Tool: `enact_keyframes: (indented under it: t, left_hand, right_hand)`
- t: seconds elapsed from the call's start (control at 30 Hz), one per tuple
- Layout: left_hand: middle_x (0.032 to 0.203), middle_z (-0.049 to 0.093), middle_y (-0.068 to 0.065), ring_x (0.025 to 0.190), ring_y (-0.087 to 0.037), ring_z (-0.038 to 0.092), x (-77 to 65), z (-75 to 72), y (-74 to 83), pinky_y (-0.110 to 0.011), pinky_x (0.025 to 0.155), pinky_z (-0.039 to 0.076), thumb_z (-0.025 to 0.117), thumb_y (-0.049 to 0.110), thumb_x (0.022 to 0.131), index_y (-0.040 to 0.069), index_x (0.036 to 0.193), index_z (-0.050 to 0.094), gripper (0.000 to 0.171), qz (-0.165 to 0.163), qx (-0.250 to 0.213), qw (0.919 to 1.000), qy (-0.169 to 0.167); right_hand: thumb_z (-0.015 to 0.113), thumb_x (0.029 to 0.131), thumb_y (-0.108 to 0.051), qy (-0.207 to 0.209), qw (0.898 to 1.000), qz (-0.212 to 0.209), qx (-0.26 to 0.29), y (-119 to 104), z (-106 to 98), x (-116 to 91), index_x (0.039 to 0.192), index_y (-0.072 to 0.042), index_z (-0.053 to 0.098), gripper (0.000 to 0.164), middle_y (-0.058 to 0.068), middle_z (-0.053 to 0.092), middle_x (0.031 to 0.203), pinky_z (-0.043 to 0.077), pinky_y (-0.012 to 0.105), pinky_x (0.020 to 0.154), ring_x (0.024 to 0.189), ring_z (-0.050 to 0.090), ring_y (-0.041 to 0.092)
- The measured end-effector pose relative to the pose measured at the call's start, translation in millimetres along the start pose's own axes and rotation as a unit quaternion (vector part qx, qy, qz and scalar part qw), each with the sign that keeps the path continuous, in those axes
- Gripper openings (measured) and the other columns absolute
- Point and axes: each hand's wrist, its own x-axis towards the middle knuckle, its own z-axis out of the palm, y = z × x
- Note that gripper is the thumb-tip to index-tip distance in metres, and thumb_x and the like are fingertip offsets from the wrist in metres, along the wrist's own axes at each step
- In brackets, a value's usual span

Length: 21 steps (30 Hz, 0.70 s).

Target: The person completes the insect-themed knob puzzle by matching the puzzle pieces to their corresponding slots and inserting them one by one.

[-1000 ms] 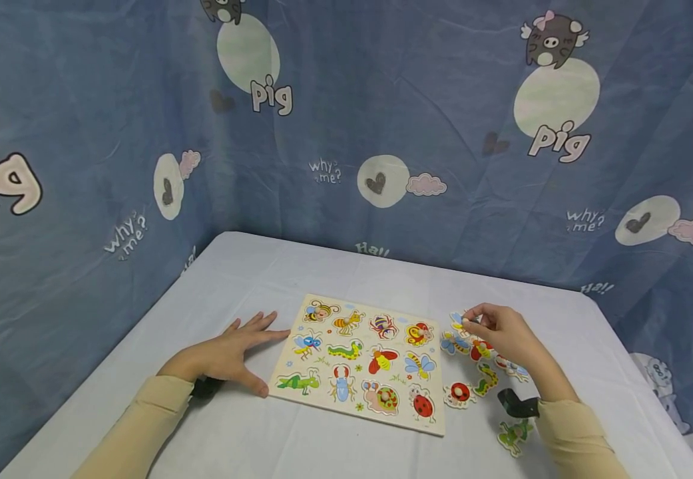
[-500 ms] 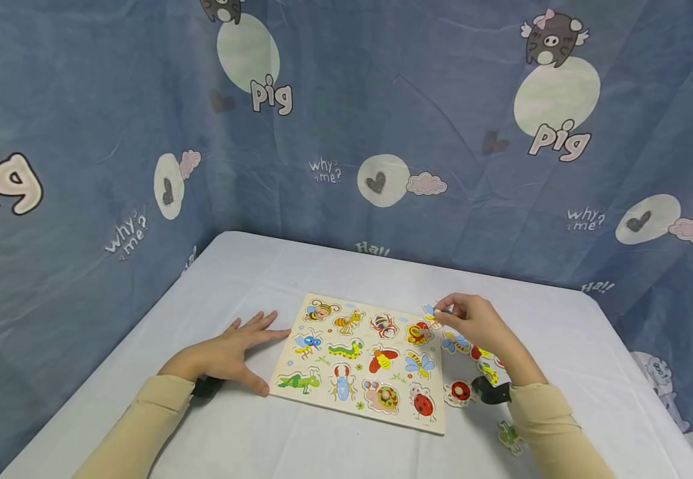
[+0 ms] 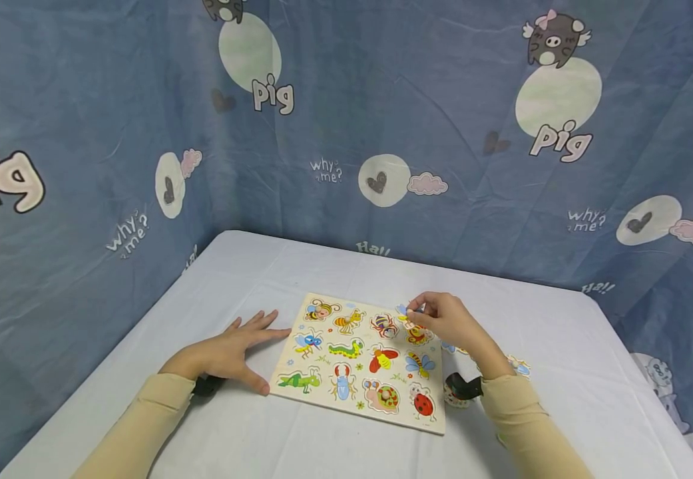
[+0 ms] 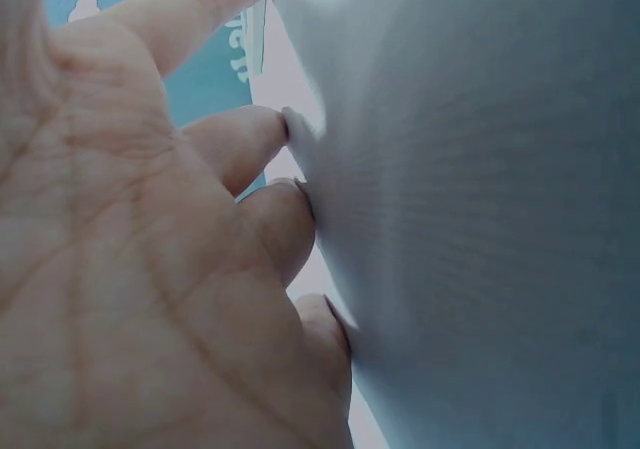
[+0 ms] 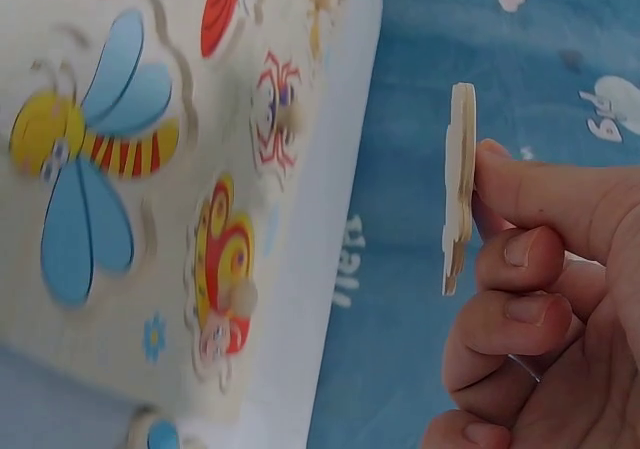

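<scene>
My left hand (image 3: 232, 356) lies with spread fingers at the left edge of the wooden insect puzzle board (image 3: 405, 412), thumb at its near corner. In the left wrist view its fingertips (image 4: 270, 134) rest against the white tabletop (image 4: 480, 219). My right hand (image 3: 451, 326) pinches a blue-and-yellow winged insect puzzle piece (image 3: 403, 311) over the board's far right part. The right wrist view shows this piece (image 5: 458, 189) edge-on, its picture hidden. Below it, a butterfly piece (image 5: 235, 299) and a spider piece (image 5: 287, 119) with knobs sit in the board.
Right of the board lie several loose puzzle pieces, partly covered by the right arm; one blue-winged piece (image 3: 520, 366) shows beyond the wrist. A knobbed snail piece (image 3: 388, 397) sits in the board's near row. A blue printed curtain (image 3: 322, 120) stands behind the table.
My right hand has carried the winged insect piece leftward from the loose pieces to over the board's far right part. The left hand has stayed in place.
</scene>
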Motion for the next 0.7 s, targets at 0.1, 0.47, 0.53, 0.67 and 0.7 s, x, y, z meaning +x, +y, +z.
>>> enact_keyframes:
  t: [0.1,0.47,0.53,0.67,0.7]
  left_hand:
    - [0.179,0.015,-0.024,0.166,-0.054,0.002,0.9,0.1,0.1,-0.082,0.126,-0.003,0.1,0.052,0.067,0.021,0.164,0.048,0.114,-0.002,-0.002,1.0,-0.002]
    - [0.179,0.016,-0.025,0.165,-0.055,0.003,0.0,-2.6,4.8,-0.082,0.125,-0.001,0.101,0.047,0.067,0.021,0.162,0.05,0.111,0.0,-0.011,0.9999,-0.002]
    - [0.179,0.016,-0.025,0.165,-0.054,0.003,-0.2,-2.6,5.1,-0.082,0.125,-0.001,0.101,0.047,0.067,0.021,0.162,0.051,0.111,0.0,-0.011,0.9999,-0.002]
    - [0.179,0.016,-0.024,0.165,-0.054,0.003,-0.3,-2.6,4.7,-0.082,0.125,-0.002,0.101,0.047,0.067,0.022,0.162,0.05,0.111,-0.002,-0.011,0.9999,-0.002]
    - [0.179,0.016,-0.024,0.165,-0.054,0.003,-0.5,-2.7,4.5,-0.082,0.125,-0.002,0.101,0.047,0.067,0.022,0.162,0.051,0.111,-0.002,-0.011,0.9999,-0.002]
  right_hand:
    - [0.073,0.103,-0.022,-0.008,1.0,-0.005,0.001,-5,7,4,0.111,-0.01,0.076,0.015,-0.003,0.052,0.066,0.038,0.027,0.056,0.058,0.043,0.014]
    - [0.073,0.104,-0.021,-0.048,0.998,-0.034,0.01,-22,37,20,0.107,-0.011,0.076,0.011,-0.002,0.052,0.061,0.034,0.025,0.053,0.053,0.038,0.011]
    - [0.073,0.104,-0.022,-0.054,0.998,-0.042,0.006,-26,43,23,0.107,-0.011,0.076,0.011,-0.001,0.053,0.061,0.035,0.024,0.054,0.052,0.038,0.01]
    - [0.072,0.104,-0.022,-0.065,0.996,-0.053,0.0,-34,55,28,0.107,-0.011,0.075,0.011,-0.004,0.05,0.06,0.036,0.024,0.056,0.053,0.038,0.01]
    - [0.072,0.104,-0.022,-0.069,0.996,-0.052,0.0,-36,58,29,0.107,-0.012,0.076,0.011,-0.004,0.048,0.059,0.036,0.024,0.056,0.052,0.038,0.01]
